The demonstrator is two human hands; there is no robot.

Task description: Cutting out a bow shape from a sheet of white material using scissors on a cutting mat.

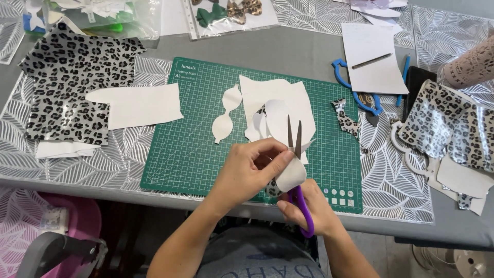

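My left hand (246, 172) pinches a white-backed, leopard-print piece of material (282, 123) with rounded lobes, holding it above the green cutting mat (190, 149). My right hand (309, 206) grips purple-handled scissors (297, 170), whose blades point up into the piece's edge. A white bow-shaped cutout (225, 114) lies flat on the mat to the left of my hands. A larger white sheet (272, 92) with cut-away edges lies behind the held piece.
Leopard-print sheets lie at the left (72, 82) and right (453, 126). A white piece (136, 105) rests left of the mat. Blue scissors (355, 90), paper with a pencil (371, 59) and finished bows in a sleeve (229, 11) sit at the back. The table edge runs near my body.
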